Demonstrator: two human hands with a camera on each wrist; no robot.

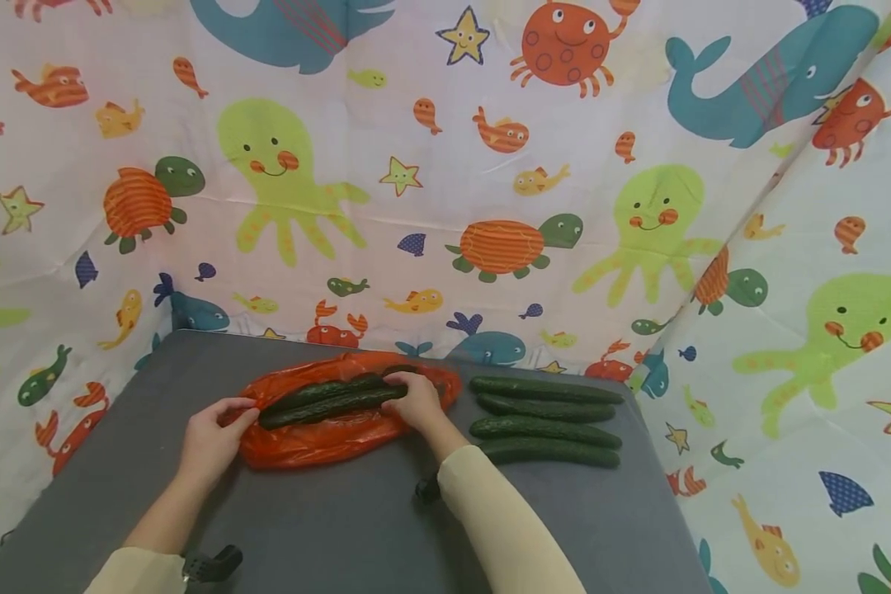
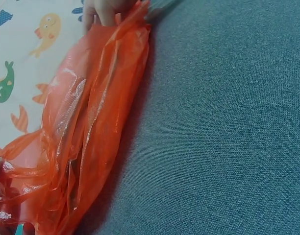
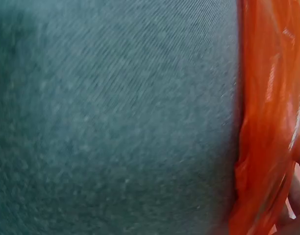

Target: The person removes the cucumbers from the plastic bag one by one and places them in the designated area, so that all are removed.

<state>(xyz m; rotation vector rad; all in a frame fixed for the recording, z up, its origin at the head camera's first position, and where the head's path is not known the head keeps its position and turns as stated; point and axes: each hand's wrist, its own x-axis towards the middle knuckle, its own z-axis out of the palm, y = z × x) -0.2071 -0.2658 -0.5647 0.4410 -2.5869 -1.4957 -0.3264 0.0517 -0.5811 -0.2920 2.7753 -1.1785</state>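
An orange-red plastic bag (image 1: 304,452) lies spread on the dark table, and long green cucumbers (image 1: 334,404) rest side by side in its open middle. My left hand (image 1: 209,441) pinches the bag's left edge beside the cucumbers' ends; in the left wrist view, its fingers at the lower left lie against the crumpled film (image 2: 96,132). With thumb and fingers, my right hand (image 1: 416,402) grips a cucumber near its right end. The right wrist view catches only some of its fingers (image 3: 298,196) beyond the bag (image 3: 267,112).
Several more cucumbers (image 1: 545,429) lie in a row on the right of the grey table (image 1: 327,528). Behind and beside the table hangs a cloth (image 1: 431,214) printed with sea animals. A dark wrist strap (image 1: 214,564) sits on the left forearm.
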